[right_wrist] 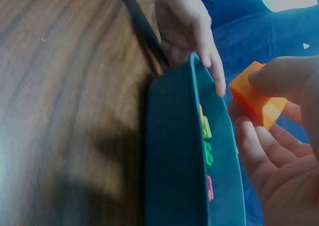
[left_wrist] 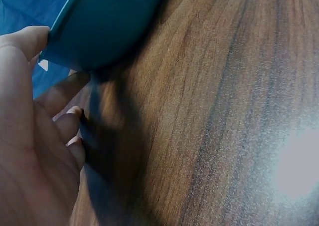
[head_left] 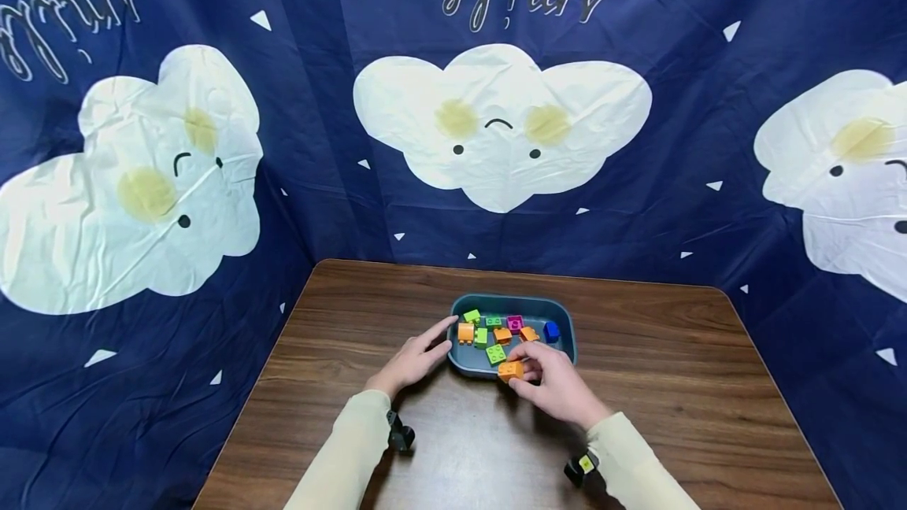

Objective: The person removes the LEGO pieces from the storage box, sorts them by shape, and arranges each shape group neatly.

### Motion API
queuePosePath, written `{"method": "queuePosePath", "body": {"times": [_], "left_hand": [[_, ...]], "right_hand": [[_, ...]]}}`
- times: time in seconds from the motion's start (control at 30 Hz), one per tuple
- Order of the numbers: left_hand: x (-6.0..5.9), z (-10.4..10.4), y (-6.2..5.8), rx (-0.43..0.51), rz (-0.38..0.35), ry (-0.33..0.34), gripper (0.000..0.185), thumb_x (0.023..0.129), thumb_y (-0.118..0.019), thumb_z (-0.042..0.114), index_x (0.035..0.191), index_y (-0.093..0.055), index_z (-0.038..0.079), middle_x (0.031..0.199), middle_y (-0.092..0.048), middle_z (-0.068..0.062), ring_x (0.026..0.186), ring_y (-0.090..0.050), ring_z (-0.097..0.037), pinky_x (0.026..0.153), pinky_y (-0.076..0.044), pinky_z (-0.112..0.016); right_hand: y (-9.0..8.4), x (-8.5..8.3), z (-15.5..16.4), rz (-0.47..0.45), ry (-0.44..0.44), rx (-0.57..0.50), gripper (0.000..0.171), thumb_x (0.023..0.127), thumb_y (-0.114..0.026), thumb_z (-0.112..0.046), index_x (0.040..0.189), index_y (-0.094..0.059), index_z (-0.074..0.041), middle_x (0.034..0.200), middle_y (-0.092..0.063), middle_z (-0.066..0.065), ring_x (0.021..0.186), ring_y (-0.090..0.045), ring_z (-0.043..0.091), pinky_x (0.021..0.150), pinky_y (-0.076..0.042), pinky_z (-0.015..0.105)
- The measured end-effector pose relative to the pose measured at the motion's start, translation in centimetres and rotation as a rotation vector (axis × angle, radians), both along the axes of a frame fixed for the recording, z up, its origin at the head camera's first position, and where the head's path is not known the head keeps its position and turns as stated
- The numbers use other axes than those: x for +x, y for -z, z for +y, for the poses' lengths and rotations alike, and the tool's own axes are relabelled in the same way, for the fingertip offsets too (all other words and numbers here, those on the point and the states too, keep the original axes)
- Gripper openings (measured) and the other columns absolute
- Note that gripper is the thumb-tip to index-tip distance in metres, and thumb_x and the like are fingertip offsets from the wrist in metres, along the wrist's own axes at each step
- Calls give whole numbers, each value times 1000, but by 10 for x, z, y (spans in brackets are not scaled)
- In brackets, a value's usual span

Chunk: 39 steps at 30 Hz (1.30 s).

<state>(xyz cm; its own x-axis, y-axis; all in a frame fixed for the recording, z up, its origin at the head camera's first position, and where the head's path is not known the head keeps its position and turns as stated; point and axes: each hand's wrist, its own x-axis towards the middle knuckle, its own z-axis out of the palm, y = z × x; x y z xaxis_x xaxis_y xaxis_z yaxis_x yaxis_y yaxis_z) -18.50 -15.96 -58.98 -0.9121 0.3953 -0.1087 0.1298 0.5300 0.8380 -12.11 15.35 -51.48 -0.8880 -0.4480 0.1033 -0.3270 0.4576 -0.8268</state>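
Right hand (head_left: 560, 388) pinching orange block (head_left: 510, 371) (above tray rim) — left hand (head_left: 414, 360) steadying teal tray (head_left: 567, 337)

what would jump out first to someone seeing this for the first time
A teal tray of bright toy blocks sits mid-table, in front of a dark blue backdrop printed with white clouds. The right hand pinches an orange block at the tray's near rim. The left hand rests its fingers against the tray's left edge on the wooden table.

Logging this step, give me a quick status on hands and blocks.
Left hand steadies tray rim, fingers straight. Right hand pinches orange block at near rim. Nothing in the way.
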Motion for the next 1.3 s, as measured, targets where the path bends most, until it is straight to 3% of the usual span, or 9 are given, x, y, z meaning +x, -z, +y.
{"method": "queuePosePath", "body": {"times": [0.3,0.53,0.7,0.97,1.3], "left_hand": [[1,1,-3,-14,0,-5,55,111,-53,35,163,-37,43,167,-39,-2,153,-37,-33,121,-29,-63],[0,0,-1,-5,-2,-6,55,111,-53,38,162,-35,48,167,-39,-3,153,-37,-33,121,-30,-64],[1,0,0,8,-9,-5,56,110,-54,39,162,-35,48,168,-38,-3,154,-36,-33,121,-29,-64],[2,0,-1,59,-22,3,60,109,-57,41,164,-34,45,166,-41,-5,151,-41,-32,120,-31,-64],[3,-1,1,72,-27,-5,65,106,-62,39,163,-33,47,164,-45,-5,149,-45,-29,120,-34,-61]], "right_hand": [[11,11,-21,-17,-75,11,29,90,-82,-7,117,-73,-12,107,-65,-5,91,-66,8,81,-60,25],[29,19,-36,-63,-135,-9,26,92,-82,-10,116,-72,-16,108,-64,-4,91,-66,6,78,-60,23],[44,23,-44,-53,-161,10,23,93,-82,-18,114,-73,-19,106,-65,-6,92,-67,13,77,-59,25],[65,24,-57,-35,-110,95,19,94,-81,-22,111,-73,-24,104,-66,-14,96,-65,12,85,-53,29],[76,20,-69,-70,-23,54,22,93,-83,-17,110,-70,-20,102,-68,-9,91,-66,13,76,-55,25]]}}
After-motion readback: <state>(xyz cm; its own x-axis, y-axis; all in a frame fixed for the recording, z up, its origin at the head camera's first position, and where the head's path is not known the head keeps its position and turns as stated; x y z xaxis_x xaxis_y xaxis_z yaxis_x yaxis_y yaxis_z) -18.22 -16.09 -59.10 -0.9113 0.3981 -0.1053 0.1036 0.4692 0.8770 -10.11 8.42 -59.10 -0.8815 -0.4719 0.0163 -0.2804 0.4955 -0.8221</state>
